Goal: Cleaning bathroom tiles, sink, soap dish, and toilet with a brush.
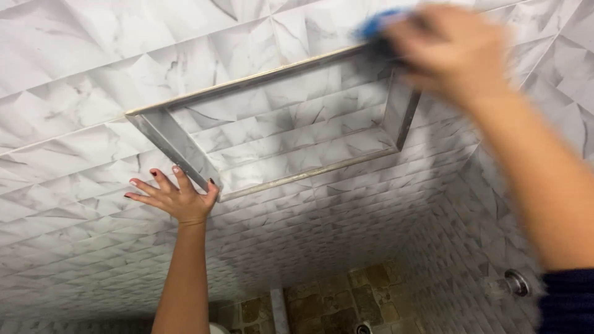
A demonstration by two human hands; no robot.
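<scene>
So from the head cam I'm looking at a marble-look tiled wall (80, 68) with a recessed niche (291, 130) framed in metal trim. My left hand (176, 198) is flat against the tiles, fingers spread, right at the niche's lower left corner, thumb touching the trim. My right hand (448, 52) is up at the niche's upper right corner, blurred, gripping a blue cloth or sponge (376, 28) against the top edge; can't tell which. Brown stone floor (337, 303) below, and a round metal fitting (516, 282) on the side wall.
</scene>
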